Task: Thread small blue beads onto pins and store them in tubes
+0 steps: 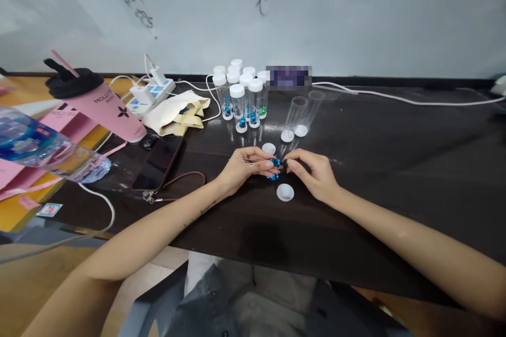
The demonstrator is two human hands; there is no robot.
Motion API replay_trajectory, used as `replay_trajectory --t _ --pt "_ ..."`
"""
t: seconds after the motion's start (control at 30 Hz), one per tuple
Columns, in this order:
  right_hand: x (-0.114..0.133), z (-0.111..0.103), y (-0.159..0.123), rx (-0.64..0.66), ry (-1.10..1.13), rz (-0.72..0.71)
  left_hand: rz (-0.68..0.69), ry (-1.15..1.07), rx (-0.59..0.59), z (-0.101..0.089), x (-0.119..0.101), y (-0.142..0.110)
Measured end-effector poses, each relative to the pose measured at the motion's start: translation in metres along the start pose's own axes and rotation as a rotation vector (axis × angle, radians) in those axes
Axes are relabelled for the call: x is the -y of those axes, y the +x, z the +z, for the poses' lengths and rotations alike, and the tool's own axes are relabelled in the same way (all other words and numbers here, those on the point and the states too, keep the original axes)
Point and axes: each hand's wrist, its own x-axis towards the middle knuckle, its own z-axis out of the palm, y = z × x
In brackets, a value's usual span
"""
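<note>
My left hand [249, 168] is closed on a shiny blue piece [273, 176] with thin pale wires [249, 159] sticking back over the fingers. Just to its right, the thumb and fingertips of my right hand [314, 174] are pinched together close to the blue piece. Whatever sits between those fingertips is too small to make out. A white cap [285, 192] lies on the dark table below the hands, and another white cap [269, 148] is right behind my left fingers. Two clear uncapped tubes [295, 116] stand upright beyond my right hand.
Several white-capped clear tubes [237, 108] with blue or green pieces inside stand at the back. On the left are a phone [158, 163], a cloth bag [174, 110], a power strip [168, 88], a pink cup [106, 105] and a plastic bottle [51, 145]. A white cable [395, 96] runs along the wall.
</note>
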Motion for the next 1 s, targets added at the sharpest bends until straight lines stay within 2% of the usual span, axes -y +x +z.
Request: replay_trajectory --t 0.27,0.5,0.73,0.9,1.0 --pt "0.0018 0.0010 0.0010 -0.002 0.057 0.008 -0.023 -0.004 -0.011 -0.0013 -0.0001 0.0008" --pt "0.0015 0.0041 0.0052 -0.012 0.052 -0.035 -0.047 0.048 0.050 -0.0025 0.0017 0.0025" --pt "0.0007 0.0048 0.0031 -0.017 0.057 -0.056 -0.072 0.025 0.037 -0.0025 0.0001 0.0031" --pt "0.0001 0.0041 0.0016 0.032 0.027 -0.082 -0.075 0.014 0.022 -0.0033 -0.0005 0.0028" --pt "-0.0002 0.0036 0.0007 0.008 0.036 -0.089 -0.075 0.016 0.029 -0.0029 -0.0012 0.0021"
